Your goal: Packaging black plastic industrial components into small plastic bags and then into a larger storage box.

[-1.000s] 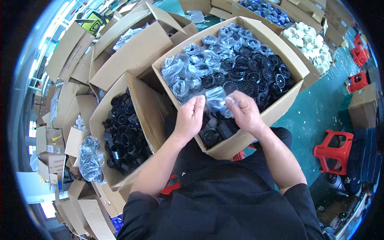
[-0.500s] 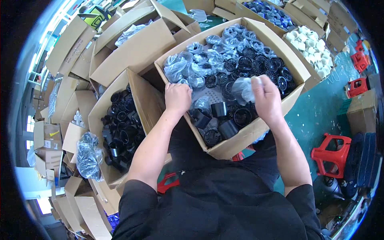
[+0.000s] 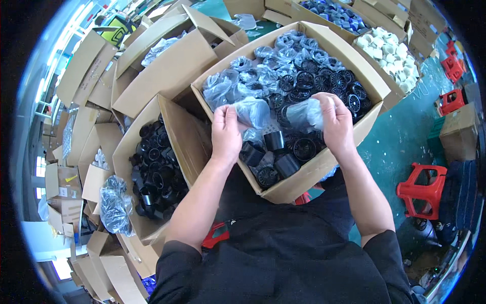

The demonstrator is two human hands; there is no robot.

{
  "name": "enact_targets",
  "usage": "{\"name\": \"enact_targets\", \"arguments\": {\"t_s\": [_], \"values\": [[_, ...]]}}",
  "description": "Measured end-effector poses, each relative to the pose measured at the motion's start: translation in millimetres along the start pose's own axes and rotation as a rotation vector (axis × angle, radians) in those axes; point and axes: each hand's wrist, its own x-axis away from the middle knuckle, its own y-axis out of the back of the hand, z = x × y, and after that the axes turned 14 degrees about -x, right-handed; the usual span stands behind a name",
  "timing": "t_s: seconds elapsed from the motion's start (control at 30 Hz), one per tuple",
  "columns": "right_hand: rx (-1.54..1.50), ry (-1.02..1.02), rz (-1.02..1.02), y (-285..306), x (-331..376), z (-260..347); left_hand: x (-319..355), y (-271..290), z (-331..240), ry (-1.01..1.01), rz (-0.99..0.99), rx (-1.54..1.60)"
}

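My left hand (image 3: 226, 133) pinches a clear plastic bag with a dark cylindrical part in it, a bagged part (image 3: 254, 112) held over the box. In my right hand (image 3: 336, 121) is a second bagged part (image 3: 304, 115), gripped by its gathered plastic. Both hang above the large cardboard box (image 3: 377, 104) in front of me. Bagged parts (image 3: 258, 76) fill its far left, and bare black wheel-like parts (image 3: 338, 81) lie along its right. Nearer me are black cylinders (image 3: 286, 164), some on their sides. What exactly the bags hold is blurred by the plastic.
At left stands another box (image 3: 177, 131) of black parts (image 3: 154, 167), with a plastic-wrapped bundle (image 3: 115, 202) beside it. Boxes of white parts (image 3: 387, 55) and blue-grey parts (image 3: 334, 17) are at the far right. A red stool (image 3: 421, 191) stands on the green floor.
My left hand has lifted from the box's left side and now holds a bagged part. The right hand keeps its bagged part, now tipped more sideways.
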Motion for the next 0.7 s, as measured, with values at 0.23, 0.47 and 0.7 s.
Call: {"name": "enact_targets", "arguments": {"t_s": [0.23,0.47,0.7], "values": [[0.018,-0.189,-0.011,0,15,-23,24,-27,-5,0.299,0.136,0.52],[0.272,-0.217,0.308,-20,29,-16,28,-31,3,0.258,0.152,0.559],[0.183,-0.244,0.381,-19,25,-20,30,-24,8,0.012,0.093,0.14]]}}
